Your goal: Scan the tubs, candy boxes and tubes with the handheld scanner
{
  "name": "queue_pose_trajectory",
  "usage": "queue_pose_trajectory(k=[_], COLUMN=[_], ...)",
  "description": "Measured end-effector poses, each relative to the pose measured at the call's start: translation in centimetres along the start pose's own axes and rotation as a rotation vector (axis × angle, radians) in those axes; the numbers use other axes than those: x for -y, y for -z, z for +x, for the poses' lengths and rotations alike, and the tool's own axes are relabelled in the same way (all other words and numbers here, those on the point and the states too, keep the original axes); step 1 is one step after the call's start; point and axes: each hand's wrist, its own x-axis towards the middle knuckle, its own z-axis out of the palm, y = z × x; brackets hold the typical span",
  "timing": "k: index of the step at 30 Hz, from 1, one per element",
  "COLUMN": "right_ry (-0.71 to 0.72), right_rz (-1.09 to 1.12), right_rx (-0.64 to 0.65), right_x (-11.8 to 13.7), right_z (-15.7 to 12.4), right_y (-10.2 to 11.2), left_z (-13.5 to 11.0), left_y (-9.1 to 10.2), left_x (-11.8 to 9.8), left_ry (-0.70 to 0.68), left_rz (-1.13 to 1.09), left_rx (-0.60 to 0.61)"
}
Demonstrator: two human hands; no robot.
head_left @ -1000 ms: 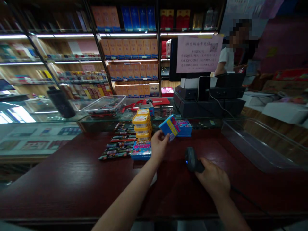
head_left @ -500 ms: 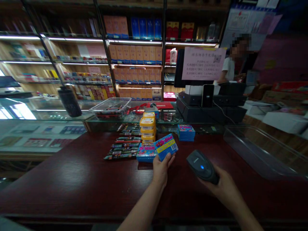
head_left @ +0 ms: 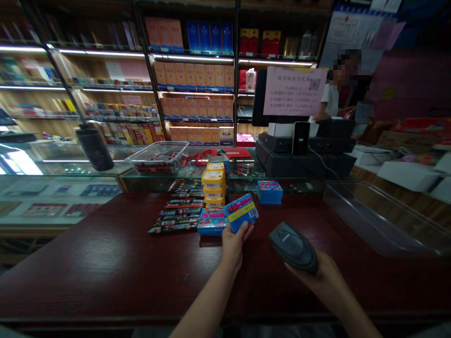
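Note:
My left hand [head_left: 235,239] grips a small blue candy-style box [head_left: 243,211] with pink lettering, a yellow band and a barcode, tilted up off the table. Around the handle of a dark grey barcode scanner [head_left: 294,246] my right hand [head_left: 322,272] is closed; the scanner's head points toward the box, apart from it. Just left of the held box lies a stack of similar blue boxes [head_left: 211,221]. Behind that stack rise yellow-lidded tubs [head_left: 213,183]. Several slim dark printed packets [head_left: 179,213] lie in a row to their left. Another blue box stack [head_left: 269,191] sits farther back.
A clear plastic bin [head_left: 373,225] stands on the right of the dark red table [head_left: 116,267]. Behind the table, a glass counter carries a clear tray [head_left: 158,157], a black bottle [head_left: 94,148] and a monitor with a pink notice [head_left: 294,91]. A person [head_left: 331,96] is at the back right.
The blue light on top of the scanner has gone out. Both hands keep their holds with hardly any movement; the whole view has shifted slightly.

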Motion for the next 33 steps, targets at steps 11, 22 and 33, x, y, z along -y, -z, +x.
queue_pose_trajectory(k=[11, 22, 33], right_ry=[-0.142, 0.03, -0.003], right_rz=[-0.817, -1.016, -0.982], right_rx=[-0.044, -0.163, -0.139], right_x=[-2.0, -4.1, -4.1], right_z=[2.8, 2.6, 2.3], right_y=[1.0, -1.1, -0.9], left_z=[-0.9, 0.6, 0.6], left_y=[-0.8, 6.0, 8.6], left_x=[-2.5, -11.9, -10.3], left_ry=[-0.399, -1.493, -1.079], left_rz=[0.406, 1.502, 1.699], left_rx=[0.077, 0.163, 0.37])
